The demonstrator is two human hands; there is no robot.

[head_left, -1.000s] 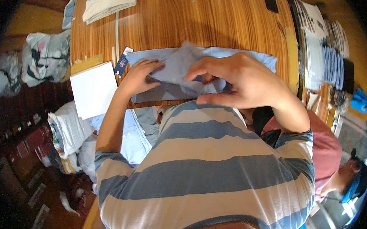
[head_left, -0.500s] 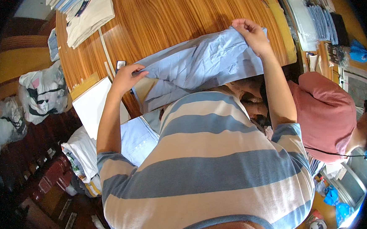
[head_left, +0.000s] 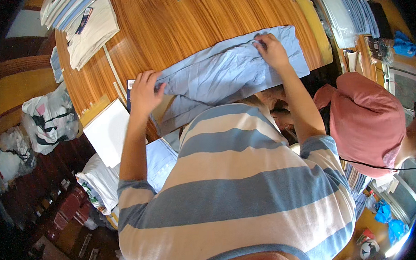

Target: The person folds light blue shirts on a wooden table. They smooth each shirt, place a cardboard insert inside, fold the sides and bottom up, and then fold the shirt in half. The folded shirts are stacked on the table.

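A light blue cloth garment (head_left: 214, 70), wrinkled and folded lengthwise, lies across the near edge of the wooden table (head_left: 172, 17). At its left end, my left hand (head_left: 145, 93) has its fingers and thumb closed about the cloth edge. My right hand (head_left: 272, 54) presses curled fingertips into the fabric towards the far right side, gripping a bit of it. The garment's right end lies flat beyond that hand. A dark tag (head_left: 129, 89) with a white patch lies beside my left hand.
Folded cream garments (head_left: 95, 34) and blue ones are stacked at the far left. A white board (head_left: 107, 134) lies by my left forearm. On the right are a person in a red top (head_left: 366, 115) and stacked blue clothes (head_left: 359, 16). Stuffed plastic bags (head_left: 51, 120) stand at left.
My right hand has moved left and slightly nearer from the garment's far right corner, which now lies flat. My left hand has shifted slightly, its back turned more upward.
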